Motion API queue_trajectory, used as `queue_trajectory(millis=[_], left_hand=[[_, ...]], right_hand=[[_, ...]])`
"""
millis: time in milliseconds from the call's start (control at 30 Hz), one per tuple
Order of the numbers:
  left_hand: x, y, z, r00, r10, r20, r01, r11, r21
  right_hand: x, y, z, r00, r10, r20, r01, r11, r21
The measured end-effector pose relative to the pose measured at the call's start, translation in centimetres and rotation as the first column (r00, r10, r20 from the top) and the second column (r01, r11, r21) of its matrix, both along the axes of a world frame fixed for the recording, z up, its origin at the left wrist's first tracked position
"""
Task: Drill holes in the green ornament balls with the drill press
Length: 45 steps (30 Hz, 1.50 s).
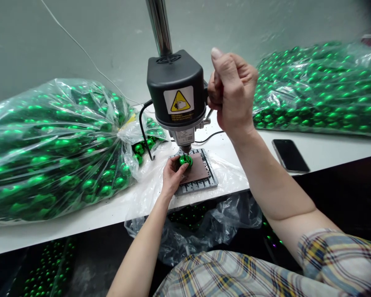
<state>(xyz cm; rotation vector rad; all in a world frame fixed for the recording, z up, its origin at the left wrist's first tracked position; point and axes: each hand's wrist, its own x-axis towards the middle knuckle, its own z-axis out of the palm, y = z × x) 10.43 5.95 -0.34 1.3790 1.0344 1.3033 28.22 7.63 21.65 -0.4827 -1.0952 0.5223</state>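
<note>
My left hand (pixel 172 175) grips a shiny green ball (pixel 186 161) between thumb and fingers. The ball rests over a pinkish-brown board (pixel 196 168) on the slotted grey base of a bench drill press (pixel 175 74). Directly above the ball is the drill chuck (pixel 185 149); whether the bit touches the ball cannot be made out. On the right side of the black motor head, my right hand (pixel 235 88) is closed around the press's feed handle, most of which the fingers hide. Dark shavings lie scattered over the base.
A large clear bag (pixel 49 152) of green balls fills the left of the white table. Another such bag (pixel 321 90) lies at the back right, with a phone (pixel 290 155) in front. Below the table edge hangs an open plastic bag (pixel 228 218). A black hooked cable stands beside the press.
</note>
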Motion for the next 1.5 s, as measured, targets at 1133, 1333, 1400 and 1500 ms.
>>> queue_trajectory(millis=[1133, 1333, 1400, 1500], left_hand=[[1.7, -1.6, 0.9, 0.947, 0.181, -0.263, -0.169, 0.983, 0.071], [2.0, -2.0, 0.8, 0.985, 0.057, -0.162, -0.052, 0.998, 0.034], [1.8, -1.9, 0.6, 0.985, 0.049, -0.167, -0.046, 0.999, 0.024], [1.7, -1.8, 0.3, 0.982, 0.047, -0.180, -0.045, 0.999, 0.017]], right_hand=[[-0.2, 0.0, 0.1, 0.999, 0.034, -0.037, -0.033, 0.999, 0.011], [-0.1, 0.2, -0.2, 0.999, -0.029, 0.037, 0.030, 1.000, -0.008], [-0.1, -0.2, -0.4, 0.997, -0.055, 0.045, 0.056, 0.998, -0.014], [-0.1, -1.1, -1.0, 0.998, -0.063, 0.030, 0.062, 0.998, 0.017]])
